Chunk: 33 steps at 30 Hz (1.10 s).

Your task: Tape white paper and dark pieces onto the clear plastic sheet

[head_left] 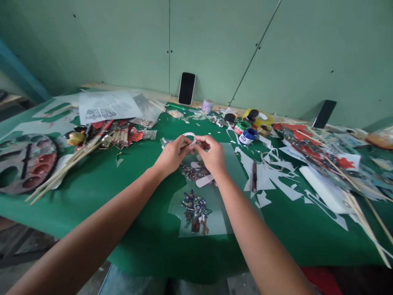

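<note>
Both my left hand (172, 155) and my right hand (212, 152) are closed, fingertips close together over the middle of the table. Between them they pinch a thin white strip (189, 134) that curves into a loop above the fingers. Below the hands lies a translucent sheet (215, 219), with a painted cutout of blue and brown shapes (195, 209) on its near part. Partly hidden under my right hand are patterned brown pieces (190, 172) and a pale rounded strip (204, 180).
A paint palette (39, 168) and wooden sticks (73, 159) lie left. Paint jars (248, 136), paper scraps (284, 180) and a dark slim tool (254, 176) spread over the green tabletop (138, 229) at right. A phone (187, 88) leans on the wall, another phone (324, 114) farther right.
</note>
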Each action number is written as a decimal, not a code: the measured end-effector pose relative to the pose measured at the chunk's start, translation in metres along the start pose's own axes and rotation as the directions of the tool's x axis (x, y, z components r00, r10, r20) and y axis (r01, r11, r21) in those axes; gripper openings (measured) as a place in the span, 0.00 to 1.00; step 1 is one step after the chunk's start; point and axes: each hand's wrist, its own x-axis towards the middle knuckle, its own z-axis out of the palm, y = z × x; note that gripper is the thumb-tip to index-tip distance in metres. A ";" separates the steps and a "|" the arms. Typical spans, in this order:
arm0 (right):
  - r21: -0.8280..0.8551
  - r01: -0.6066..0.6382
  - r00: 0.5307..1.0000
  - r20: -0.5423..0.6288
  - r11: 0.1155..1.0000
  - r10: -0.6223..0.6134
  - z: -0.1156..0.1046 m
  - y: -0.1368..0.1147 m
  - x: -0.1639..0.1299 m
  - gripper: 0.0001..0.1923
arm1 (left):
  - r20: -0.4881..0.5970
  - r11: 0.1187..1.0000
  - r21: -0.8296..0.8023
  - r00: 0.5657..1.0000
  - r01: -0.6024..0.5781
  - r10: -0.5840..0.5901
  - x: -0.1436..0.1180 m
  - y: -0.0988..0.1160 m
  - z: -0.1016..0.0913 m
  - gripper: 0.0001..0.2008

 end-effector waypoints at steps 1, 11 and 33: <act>-0.008 0.004 1.000 -0.007 1.000 -0.004 0.000 0.000 -0.001 0.07 | -0.001 1.000 -0.005 1.000 0.009 -0.009 0.000 0.000 0.000 0.07; 0.079 -0.034 0.999 -0.004 0.996 0.035 0.001 0.002 -0.004 0.13 | 0.028 0.956 0.294 0.999 0.018 -0.027 0.000 0.001 -0.005 0.09; 0.281 -0.188 0.972 -0.085 0.941 0.219 -0.011 0.013 0.003 0.20 | -0.108 0.843 0.538 0.993 0.017 0.049 -0.001 -0.001 -0.009 0.09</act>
